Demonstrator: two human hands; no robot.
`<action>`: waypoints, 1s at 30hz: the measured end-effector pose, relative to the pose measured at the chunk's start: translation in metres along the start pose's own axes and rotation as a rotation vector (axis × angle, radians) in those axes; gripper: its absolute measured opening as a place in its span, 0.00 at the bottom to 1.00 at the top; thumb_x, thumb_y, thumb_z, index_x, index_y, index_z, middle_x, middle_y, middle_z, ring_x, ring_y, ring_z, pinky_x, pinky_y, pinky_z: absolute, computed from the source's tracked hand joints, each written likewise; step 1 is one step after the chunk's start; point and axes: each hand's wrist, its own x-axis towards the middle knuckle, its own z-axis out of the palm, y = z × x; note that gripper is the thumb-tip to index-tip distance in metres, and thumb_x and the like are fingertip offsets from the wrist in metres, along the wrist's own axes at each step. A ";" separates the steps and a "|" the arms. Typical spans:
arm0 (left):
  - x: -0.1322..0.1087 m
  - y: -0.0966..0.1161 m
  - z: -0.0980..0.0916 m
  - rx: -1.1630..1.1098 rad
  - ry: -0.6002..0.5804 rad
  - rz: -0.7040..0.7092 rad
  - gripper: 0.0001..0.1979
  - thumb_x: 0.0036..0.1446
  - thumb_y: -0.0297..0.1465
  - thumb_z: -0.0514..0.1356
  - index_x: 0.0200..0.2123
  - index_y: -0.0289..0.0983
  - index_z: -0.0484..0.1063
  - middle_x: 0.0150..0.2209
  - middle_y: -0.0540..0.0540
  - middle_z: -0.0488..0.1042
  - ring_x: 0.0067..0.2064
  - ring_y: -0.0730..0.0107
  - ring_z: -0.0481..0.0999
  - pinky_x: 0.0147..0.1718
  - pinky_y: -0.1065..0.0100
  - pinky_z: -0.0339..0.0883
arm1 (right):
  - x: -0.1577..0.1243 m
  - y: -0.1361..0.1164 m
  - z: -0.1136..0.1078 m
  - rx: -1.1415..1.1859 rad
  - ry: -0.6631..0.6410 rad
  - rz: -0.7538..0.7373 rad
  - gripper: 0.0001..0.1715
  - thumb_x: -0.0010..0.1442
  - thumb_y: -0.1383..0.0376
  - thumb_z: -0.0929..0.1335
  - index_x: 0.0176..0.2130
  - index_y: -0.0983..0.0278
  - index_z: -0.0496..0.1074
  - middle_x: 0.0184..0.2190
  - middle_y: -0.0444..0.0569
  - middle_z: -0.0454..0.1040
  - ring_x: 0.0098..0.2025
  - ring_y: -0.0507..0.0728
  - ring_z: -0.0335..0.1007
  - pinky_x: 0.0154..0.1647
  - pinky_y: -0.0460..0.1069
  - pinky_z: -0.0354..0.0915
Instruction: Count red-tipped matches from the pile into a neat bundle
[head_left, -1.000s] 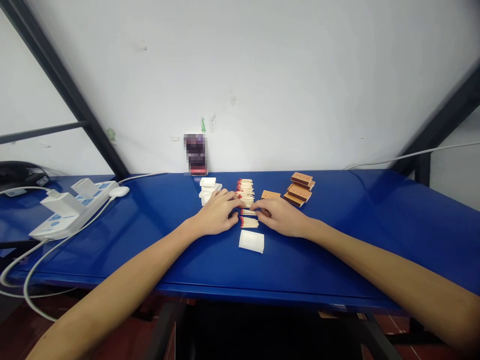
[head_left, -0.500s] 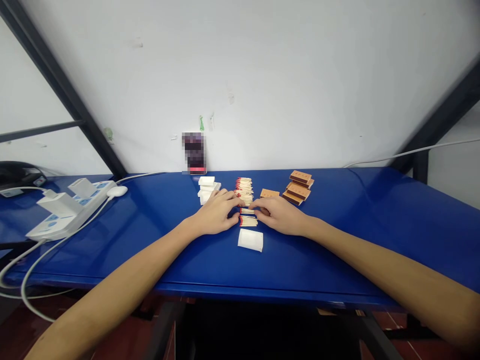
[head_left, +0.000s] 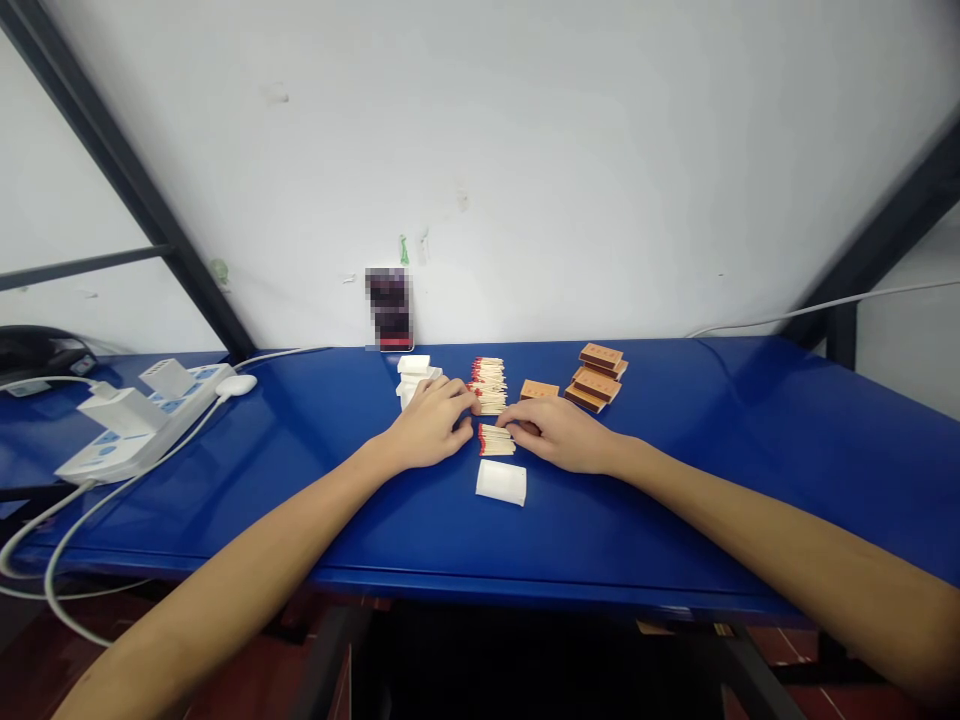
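My left hand (head_left: 431, 428) and my right hand (head_left: 555, 432) rest on the blue table (head_left: 315, 500), fingertips meeting at a small bundle of red-tipped matches (head_left: 496, 440). Both hands have curled fingers pressing that bundle from either side. A larger pile of matches (head_left: 489, 382) lies just behind. A white inner matchbox tray (head_left: 501, 482) sits in front of the bundle, nearer to me.
White trays (head_left: 414, 372) are stacked behind my left hand. Brown matchbox sleeves (head_left: 598, 378) are piled at the back right, one more sleeve (head_left: 541, 389) lying apart. A white power strip (head_left: 139, 412) with cables lies at the left. A small dark box (head_left: 390, 308) leans against the wall.
The loose matches between my fingertips have been pushed together into one tighter bundle. My hands have stayed almost in place.
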 end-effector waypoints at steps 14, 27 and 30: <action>0.000 -0.002 0.004 0.047 -0.009 -0.059 0.11 0.62 0.30 0.53 0.45 0.39 0.71 0.44 0.44 0.71 0.47 0.57 0.68 0.49 0.54 0.58 | -0.002 0.001 0.002 -0.047 0.048 0.086 0.19 0.66 0.66 0.61 0.52 0.62 0.73 0.37 0.50 0.78 0.35 0.56 0.72 0.35 0.50 0.62; 0.000 -0.002 0.005 0.047 -0.012 -0.050 0.10 0.61 0.30 0.54 0.45 0.39 0.71 0.43 0.45 0.71 0.47 0.57 0.68 0.49 0.54 0.58 | -0.001 -0.002 0.000 -0.097 0.009 0.080 0.18 0.67 0.65 0.61 0.53 0.63 0.73 0.41 0.53 0.78 0.43 0.60 0.73 0.42 0.53 0.65; 0.000 -0.003 0.005 0.032 -0.015 -0.052 0.10 0.62 0.30 0.54 0.45 0.39 0.71 0.43 0.45 0.72 0.47 0.57 0.68 0.49 0.54 0.58 | -0.001 -0.001 0.001 -0.092 0.005 0.079 0.19 0.67 0.65 0.61 0.53 0.63 0.73 0.44 0.54 0.78 0.45 0.61 0.73 0.43 0.54 0.66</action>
